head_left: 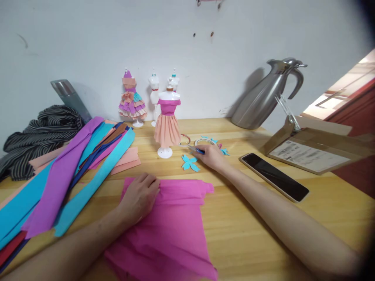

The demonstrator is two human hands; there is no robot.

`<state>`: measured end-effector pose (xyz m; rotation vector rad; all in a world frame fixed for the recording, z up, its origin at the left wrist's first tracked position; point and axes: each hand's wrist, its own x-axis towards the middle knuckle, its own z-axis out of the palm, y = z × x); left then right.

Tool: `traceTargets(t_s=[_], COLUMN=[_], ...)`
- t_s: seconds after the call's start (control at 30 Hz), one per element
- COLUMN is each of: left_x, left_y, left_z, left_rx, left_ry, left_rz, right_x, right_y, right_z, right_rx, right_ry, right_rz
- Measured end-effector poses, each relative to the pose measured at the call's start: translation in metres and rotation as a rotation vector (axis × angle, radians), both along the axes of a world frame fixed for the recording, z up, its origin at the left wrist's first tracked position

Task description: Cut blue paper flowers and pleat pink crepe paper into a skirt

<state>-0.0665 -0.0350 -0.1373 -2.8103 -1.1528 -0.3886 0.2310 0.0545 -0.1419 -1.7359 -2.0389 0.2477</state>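
A dressed doll stand (pixel 167 128) and a blue flower (pixel 190 163) sit past our pink paper (pixel 175 226); a phone (pixel 275 176) lies to the right. Our left hand (pixel 140 198) is on the paper, fingers bent close; we can't tell if it pinches. Our right hand (pixel 213 157) pinches a blue tool (pixel 200 151), partly hidden. The paper's near end is cut off.

Label (pixel 310 155) on cardboard box (pixel 331 139), apparently barcoded, print unreadable (too small)
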Motion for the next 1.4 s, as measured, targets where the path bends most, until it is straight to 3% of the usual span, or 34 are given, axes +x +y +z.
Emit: traceTargets(t_s=[0.3,0.5,0.57,0.67,1.0,1.1,1.23,1.33,1.4], left_x=[0.000,-0.002,-0.002,-0.004,-0.005,-0.006,-0.007,-0.007,-0.006], left_y=[0.001,0.000,0.000,0.000,-0.001,-0.003,-0.007,-0.010,-0.011], left_z=[-0.001,-0.003,-0.003,-0.003,-0.001,0.001,0.009,0.016,0.020], left_rx=[0.046,0.103,0.125,0.163,0.182,0.163,0.058,-0.006,-0.020], left_ry=[-0.008,-0.069,-0.079,-0.092,-0.209,-0.238,-0.267,-0.262,-0.248], left_rz=[-0.018,-0.025,-0.030,-0.034,-0.009,-0.005,0.019,0.068,0.098], right_x=[-0.013,0.038,0.061,0.084,0.095,0.086,0.049,0.018,0.004], right_y=[-0.009,-0.005,-0.002,0.000,-0.005,-0.012,-0.024,-0.032,-0.038], right_z=[0.004,0.027,0.030,0.030,0.038,0.044,0.045,0.037,0.032], right_rx=[0.014,0.097,0.078,0.031,-0.036,-0.064,-0.241,-0.351,-0.356], right_ry=[-0.231,-0.187,-0.177,-0.171,0.063,0.100,-0.028,-0.322,-0.378], right_rz=[-0.067,-0.264,-0.359,-0.393,-0.387,-0.245,0.095,0.007,-0.050])
